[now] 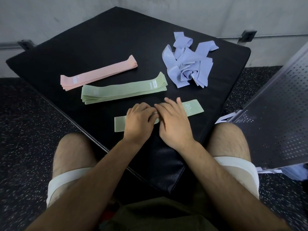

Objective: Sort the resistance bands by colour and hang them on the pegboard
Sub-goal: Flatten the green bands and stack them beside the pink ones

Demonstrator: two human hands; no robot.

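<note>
One flat, woven green band (194, 108) lies on the black padded table (100, 39). The left hand (139, 121) pinches its middle with curled fingers, and the right hand (175, 122) presses it with fingers straight. Just beyond the band is one green stack (123, 91), farther off one pink stack (100, 73), and beyond-right one crumpled lilac heap (188, 64).

Just the one view: it rides on your head and looks forward and steeply down, wide-angle, so straight edges bow near the borders. It's close in. Your left hand (139, 121) and right hand (175, 124) land about mid-frame on the green band (193, 107), near enough to read the printed 30. The black bench (100, 47) fills the middle, corner toward you. Your left knee (71, 152) and right knee (230, 139) flank it. The wall (150, 10) runs along the top, speckled floor (25, 122) sits at left, and a perforated panel (275, 105) cuts in at right.
</note>
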